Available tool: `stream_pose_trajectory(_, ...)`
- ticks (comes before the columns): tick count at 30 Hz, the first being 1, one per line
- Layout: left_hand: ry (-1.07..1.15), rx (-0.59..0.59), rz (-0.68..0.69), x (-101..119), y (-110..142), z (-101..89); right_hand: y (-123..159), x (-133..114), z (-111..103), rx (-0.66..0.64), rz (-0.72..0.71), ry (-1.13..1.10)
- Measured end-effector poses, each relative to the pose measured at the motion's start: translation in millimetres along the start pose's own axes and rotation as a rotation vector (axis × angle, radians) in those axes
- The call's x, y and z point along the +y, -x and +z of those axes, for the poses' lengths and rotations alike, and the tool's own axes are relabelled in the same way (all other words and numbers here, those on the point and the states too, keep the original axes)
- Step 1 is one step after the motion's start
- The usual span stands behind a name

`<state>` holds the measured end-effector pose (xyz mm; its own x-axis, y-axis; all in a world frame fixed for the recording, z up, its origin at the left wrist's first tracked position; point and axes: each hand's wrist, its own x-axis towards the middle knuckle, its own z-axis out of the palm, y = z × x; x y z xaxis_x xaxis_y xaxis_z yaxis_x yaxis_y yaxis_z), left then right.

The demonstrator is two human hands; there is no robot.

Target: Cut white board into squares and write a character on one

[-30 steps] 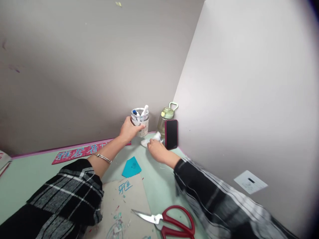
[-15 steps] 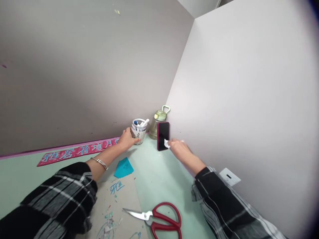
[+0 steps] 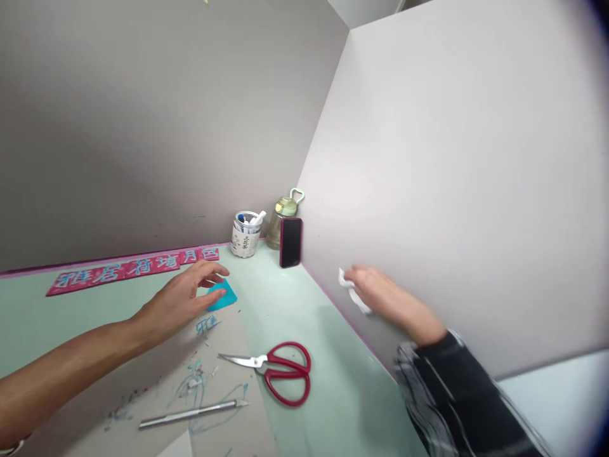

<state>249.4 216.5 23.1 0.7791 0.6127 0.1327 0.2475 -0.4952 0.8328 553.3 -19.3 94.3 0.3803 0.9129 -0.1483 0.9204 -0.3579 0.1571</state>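
My left hand (image 3: pixel 193 289) hovers with fingers parted over the board's far end, partly covering a small blue piece of paper (image 3: pixel 225 296). Nothing is in it. Over by the right wall, my right hand (image 3: pixel 380 292) is closed on a crumpled white tissue (image 3: pixel 356 293), which hangs down from the fingers; the hand is slightly blurred. A glass jar of pens (image 3: pixel 245 236) stands near the back wall, apart from both hands. Beside it are a green water bottle (image 3: pixel 275 227) and an upright phone (image 3: pixel 291 243) in front of the bottle.
Red-handled scissors (image 3: pixel 285 374) lie across the edge of a grey board (image 3: pixel 223 435) marked with paint. A craft knife (image 3: pixel 190 414) rests on the board. Along the back wall runs a pink strip with blue characters (image 3: pixel 118 273). Walls meet at the far corner.
My left hand has let go of the jar and come back toward me. My right hand picked up the tissue near the bottle and carried it right, past the phone. The view shifted too.
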Motion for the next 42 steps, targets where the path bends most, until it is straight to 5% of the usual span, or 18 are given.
stream_pose_trajectory(5,-0.025,-0.093,0.081,27.1,28.8,3.1,-28.4,-30.8,25.8,-0.017,-0.017,-0.079)
stream_pose_trajectory(9,-0.125,-0.227,0.081,21.0,74.5,-8.1,23.1,-43.5,65.1,-0.008,-0.06,-0.142)
stream_pose_trajectory(12,-0.163,-0.315,0.045,4.9,95.2,-16.4,46.9,-33.2,63.0,-0.055,-0.134,-0.208)
stream_pose_trajectory(17,-0.159,-0.277,0.052,-7.6,80.5,-13.7,-30.5,-42.2,29.0,0.134,-0.068,-0.263)
stream_pose_trajectory(21,-0.184,-0.236,0.05,-14.0,68.2,-17.6,-84.8,-91.0,39.1,0.185,-0.068,-0.273)
stream_pose_trajectory(27,-0.232,-0.153,-0.051,-45.7,73.8,-40.7,-76.3,-136.1,54.3,0.156,-0.379,-0.279)
stream_pose_trajectory(35,-0.295,-0.098,-0.107,-61.0,58.2,-48.0,-163.8,-141.7,34.9,0.188,-0.243,-0.249)
stream_pose_trajectory(42,-0.369,-0.119,-0.221,-72.9,78.1,-69.9,-125.2,-152.6,56.8,0.096,-0.481,-0.381)
